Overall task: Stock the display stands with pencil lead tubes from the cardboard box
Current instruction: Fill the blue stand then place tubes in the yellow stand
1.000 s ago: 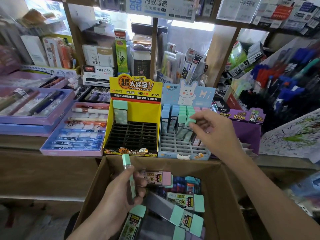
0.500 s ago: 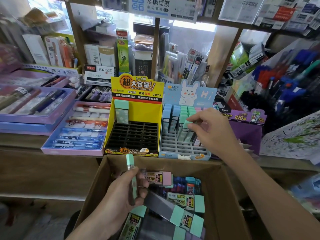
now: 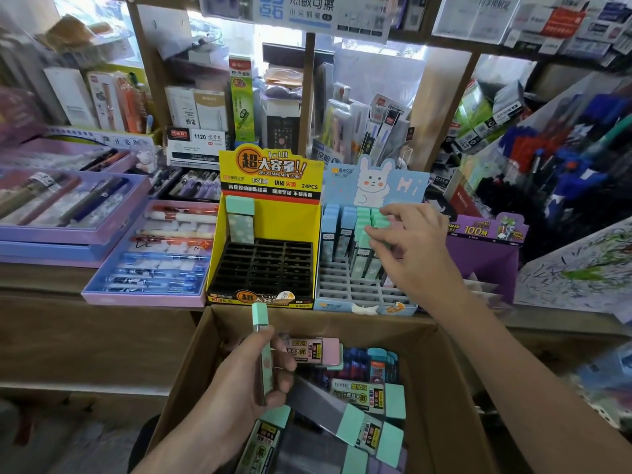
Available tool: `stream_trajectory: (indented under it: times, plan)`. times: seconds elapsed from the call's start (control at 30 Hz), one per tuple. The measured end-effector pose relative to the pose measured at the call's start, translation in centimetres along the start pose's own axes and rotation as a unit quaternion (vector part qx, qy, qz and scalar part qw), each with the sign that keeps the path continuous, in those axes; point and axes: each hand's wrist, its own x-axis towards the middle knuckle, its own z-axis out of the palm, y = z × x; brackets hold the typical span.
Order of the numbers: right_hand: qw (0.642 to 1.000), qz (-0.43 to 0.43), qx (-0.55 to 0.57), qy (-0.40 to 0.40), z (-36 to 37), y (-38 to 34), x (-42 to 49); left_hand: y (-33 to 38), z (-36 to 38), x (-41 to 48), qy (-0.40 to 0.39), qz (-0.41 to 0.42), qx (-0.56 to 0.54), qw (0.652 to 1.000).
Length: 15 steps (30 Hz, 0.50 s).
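My left hand (image 3: 244, 381) grips a slim mint-green lead tube (image 3: 260, 323) upright over the open cardboard box (image 3: 455, 381), which holds several flat lead tubes (image 3: 366, 393) with mint and pink caps. My right hand (image 3: 415, 251) reaches over the blue rabbit display stand (image 3: 359, 294). Its thumb and fingers are loosely spread at the cap of a green tube (image 3: 363, 249) standing in a slot among several blue and green tubes. The yellow display stand (image 3: 270, 218) beside it holds one green tube (image 3: 240, 218) in its back left slot.
Purple trays of pens (image 3: 150, 254) lie on the counter to the left. A purple lead box (image 3: 485, 254) sits right of the blue stand. Shelves crowded with stationery rise behind, and racks of pens (image 3: 564, 159) fill the right side.
My right hand lowered the green tube into a slot of the blue stand and its fingers loosened from the cap. My left hand raised its slim tube slightly.
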Motion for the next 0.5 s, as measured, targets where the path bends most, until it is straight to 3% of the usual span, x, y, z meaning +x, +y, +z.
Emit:
stream_trajectory:
  times: [0.1,0.2,0.33,0.5]
  plan:
    - [0.999,0.004,0.036,-0.001,-1.1,-1.3,-0.8,-0.1,-0.2,0.2,-0.01,0.001,-0.004,1.0]
    - [0.987,0.039,0.156,-0.014,-2.3,-3.2,-3.1,-0.3,-0.4,0.5,-0.021,0.007,-0.005,1.0]
    - [0.942,0.156,0.249,-0.164,-2.1,-4.7,-7.9,-0.6,-0.3,0.9,-0.032,0.008,0.01,0.999]
    - [0.886,0.242,0.181,-0.351,-0.4,-3.2,-12.6,-1.1,0.2,1.1,-0.041,0.0,0.051,0.998]
